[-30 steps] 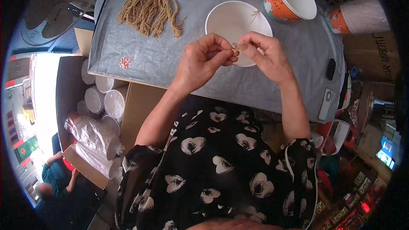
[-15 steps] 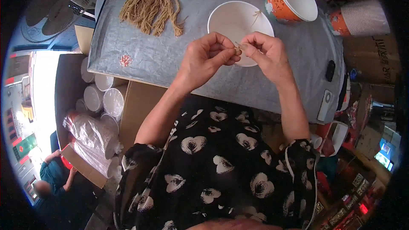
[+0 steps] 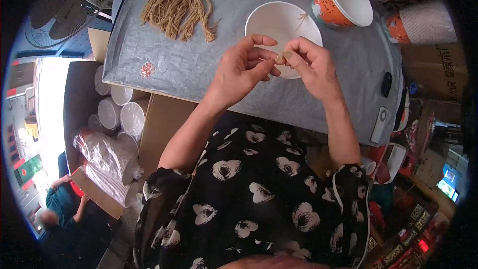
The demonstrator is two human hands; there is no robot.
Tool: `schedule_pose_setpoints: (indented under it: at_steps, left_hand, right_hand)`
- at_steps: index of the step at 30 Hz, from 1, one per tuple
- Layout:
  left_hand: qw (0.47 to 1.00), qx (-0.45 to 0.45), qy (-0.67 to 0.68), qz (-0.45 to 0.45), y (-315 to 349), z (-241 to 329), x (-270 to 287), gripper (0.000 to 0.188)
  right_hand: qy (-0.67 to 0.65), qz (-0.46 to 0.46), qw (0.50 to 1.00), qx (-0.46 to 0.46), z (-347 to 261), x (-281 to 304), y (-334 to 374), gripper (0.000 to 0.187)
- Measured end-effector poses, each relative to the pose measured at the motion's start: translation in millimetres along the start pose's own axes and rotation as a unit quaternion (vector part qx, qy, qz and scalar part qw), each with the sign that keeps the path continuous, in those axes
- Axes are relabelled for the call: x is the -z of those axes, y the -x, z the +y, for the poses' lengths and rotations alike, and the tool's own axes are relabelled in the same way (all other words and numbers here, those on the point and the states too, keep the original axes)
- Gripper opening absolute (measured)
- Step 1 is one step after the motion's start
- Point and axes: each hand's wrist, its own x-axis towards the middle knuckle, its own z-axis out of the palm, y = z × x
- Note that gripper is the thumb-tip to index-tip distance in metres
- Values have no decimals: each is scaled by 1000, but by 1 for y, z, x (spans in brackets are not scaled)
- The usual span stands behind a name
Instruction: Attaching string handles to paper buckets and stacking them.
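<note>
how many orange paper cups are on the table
2 in clear view: one orange cup upright beside the white bowl, and one orange cup on its side at the right edge. More may be hidden at the top, out of frame.

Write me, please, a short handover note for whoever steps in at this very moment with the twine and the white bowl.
Left hand: fingertips pinched on a short bit of tan twine, above the near rim of the white paper bowl.
Right hand: pinching the same bit from the other side; both hands meet over the bowl.
Things: one twine piece already shows at the bowl's far rim. A twine bundle lies on the grey table cover; an orange paper cup lies tipped beside the bowl.
Done: one piece at the rim. Left: the piece in hand looks unfinished.
</note>
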Motion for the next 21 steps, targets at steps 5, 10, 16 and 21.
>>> schedule_pose_setpoints:
  at_steps: [5,10,16,21]
  left_hand:
    - [1000,-10,-11,0,-5,-4,-2,29]
    - [999,-30,-36,4,-4,2,-2,31]
    - [997,-31,-58,-26,-19,6,-3,26]
    - [993,-42,-105,-35,-21,14,2,22]
  right_hand:
    - [-8,39,999,12,3,3,-1,14]
    - [68,55,995,56,-17,3,-5,14]
    - [112,41,985,122,-27,11,-9,12]
    - [161,52,974,149,-41,24,-3,10]
